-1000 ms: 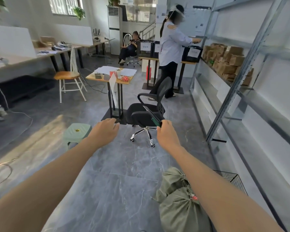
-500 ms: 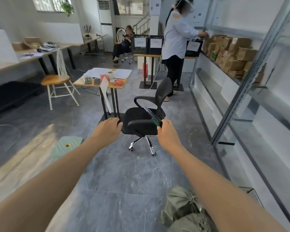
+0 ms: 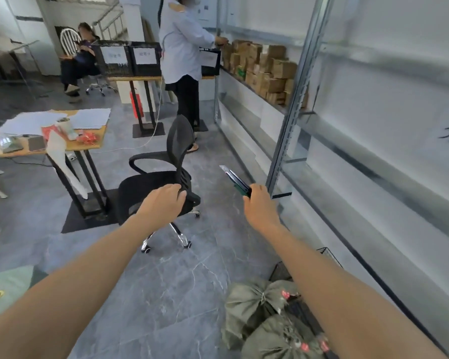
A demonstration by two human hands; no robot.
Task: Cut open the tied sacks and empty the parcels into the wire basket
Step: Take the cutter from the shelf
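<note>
The right hand point(image 3: 259, 206) grips a box cutter point(image 3: 235, 180) by its handle, blade out and pointing up and away. The left hand point(image 3: 163, 203) is held out with loosely curled fingers, holding nothing. Below the right forearm, 2 tied green sacks point(image 3: 252, 299) lie on the floor against the wire basket point(image 3: 327, 255), beside the metal shelves point(image 3: 290, 112).

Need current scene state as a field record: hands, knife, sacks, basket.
left hand: open, holds nothing, in front of the office chair
right hand: grips the knife, blade out, pointing away
sacks: two, green, necks tied, on the floor under the right arm
wire basket: behind the sacks, by the rack; contents hidden
task state: no sack cut open yet
</note>
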